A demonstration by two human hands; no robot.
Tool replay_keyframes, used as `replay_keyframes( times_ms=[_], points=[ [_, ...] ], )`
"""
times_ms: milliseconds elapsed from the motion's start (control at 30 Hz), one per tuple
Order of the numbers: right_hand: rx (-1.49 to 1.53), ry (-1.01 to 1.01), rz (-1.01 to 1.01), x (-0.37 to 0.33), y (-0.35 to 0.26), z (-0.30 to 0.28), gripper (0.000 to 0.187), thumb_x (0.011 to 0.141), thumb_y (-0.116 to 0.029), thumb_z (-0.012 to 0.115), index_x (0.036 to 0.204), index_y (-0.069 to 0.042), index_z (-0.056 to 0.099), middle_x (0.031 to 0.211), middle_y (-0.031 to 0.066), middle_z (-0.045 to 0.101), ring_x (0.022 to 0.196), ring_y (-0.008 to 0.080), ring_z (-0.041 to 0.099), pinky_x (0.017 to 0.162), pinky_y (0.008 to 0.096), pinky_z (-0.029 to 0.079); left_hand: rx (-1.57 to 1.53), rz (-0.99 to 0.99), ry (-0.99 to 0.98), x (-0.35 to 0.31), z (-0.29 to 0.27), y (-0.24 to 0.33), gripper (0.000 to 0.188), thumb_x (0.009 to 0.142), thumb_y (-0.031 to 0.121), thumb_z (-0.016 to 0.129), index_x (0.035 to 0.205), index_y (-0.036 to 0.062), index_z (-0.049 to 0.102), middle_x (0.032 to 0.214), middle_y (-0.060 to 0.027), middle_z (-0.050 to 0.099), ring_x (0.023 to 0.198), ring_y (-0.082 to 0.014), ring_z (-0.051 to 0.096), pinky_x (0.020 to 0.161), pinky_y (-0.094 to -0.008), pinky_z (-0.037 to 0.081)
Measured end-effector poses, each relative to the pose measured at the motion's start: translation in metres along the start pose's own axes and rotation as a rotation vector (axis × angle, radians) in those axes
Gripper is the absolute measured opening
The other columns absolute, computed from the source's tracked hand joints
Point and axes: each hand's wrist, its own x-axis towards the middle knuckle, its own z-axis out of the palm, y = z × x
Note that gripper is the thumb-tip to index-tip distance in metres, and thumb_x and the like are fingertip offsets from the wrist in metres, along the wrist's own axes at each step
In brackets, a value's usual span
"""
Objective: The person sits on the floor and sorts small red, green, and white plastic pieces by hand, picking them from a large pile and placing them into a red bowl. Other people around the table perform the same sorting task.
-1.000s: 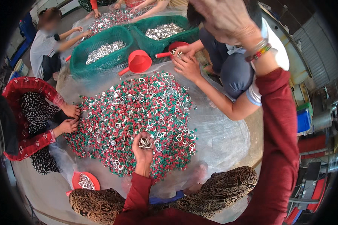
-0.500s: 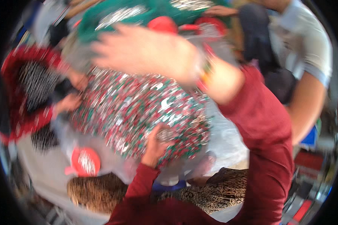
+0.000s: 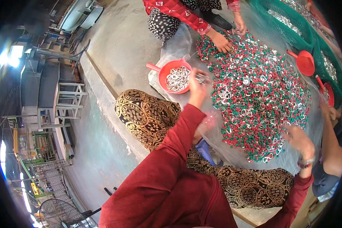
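My left hand is just right of a red long-handled pan, its fingers closed round several silver metal rings; motion smears it a little. More silver rings lie inside the pan. At the right, my right hand hovers over or touches the near right edge of a wide pile of small red and green pieces, mixed with silver rings. Its fingertips are blurred, so I cannot tell whether they hold anything.
Across the pile, a co-worker's hands reach into it. Clear plastic sheeting lies under the pile. Green netting with rings and two more red pans are at the far right. Another person's arm is beside my right hand. A fan stands lower left.
The view has swung left, showing more floor. My left hand has moved from the pile to beside the red pan. My right hand, raised across the view before, is now low at the pile's edge.
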Motion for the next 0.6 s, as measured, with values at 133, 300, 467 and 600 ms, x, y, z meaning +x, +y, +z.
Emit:
replay_keyframes(
  times_ms=[133,300,467,600],
  points=[
    [-0.270,0.278,-0.138,0.021,-0.057,0.004,0.033,0.081,-0.015,0.061,0.113,-0.004,0.057,0.094,0.0182,0.060,0.099,0.0355,0.055,0.085,0.0441,0.045,0.640,0.629,-0.212,0.083,-0.114,0.051,0.033,0.097,0.028,0.038,0.094,0.0040,0.060,0.087,-0.0059,0.061,0.076,-0.0149,0.059,0.069,-0.0308,0.051],
    [-0.227,0.085,0.000,-0.014,-0.045,0.029,0.031,0.081,-0.015,0.060,0.110,-0.003,0.058,0.095,0.0182,0.060,0.094,0.0359,0.057,0.082,0.0438,0.046,1.658,0.713,0.375,0.104,-0.096,0.027,0.049,0.081,0.032,0.060,0.127,0.0178,0.051,0.144,-0.0138,0.027,0.132,-0.0434,0.021,0.100,-0.0645,0.023],
    [-0.354,0.039,0.316,-0.062,0.010,0.043,0.035,0.083,-0.015,0.060,0.117,-0.005,0.057,0.098,0.0192,0.061,0.096,0.0355,0.058,0.083,0.0426,0.046,1.535,0.886,-0.637,0.072,-0.002,-0.051,0.032,0.083,0.019,0.060,0.115,0.0130,0.060,0.105,-0.0132,0.062,0.101,-0.0284,0.057,0.087,-0.0392,0.043],
    [-0.303,0.094,0.408,-0.053,0.050,0.052,0.041,0.079,-0.016,0.065,0.118,-0.008,0.058,0.096,0.0176,0.064,0.094,0.0336,0.060,0.082,0.0413,0.048,1.575,0.613,-1.462,-0.009,0.052,-0.155,0.022,0.083,0.022,0.061,0.100,0.0081,0.064,0.091,-0.0141,0.065,0.082,-0.0286,0.064,0.075,-0.0385,0.050]
  ],
)
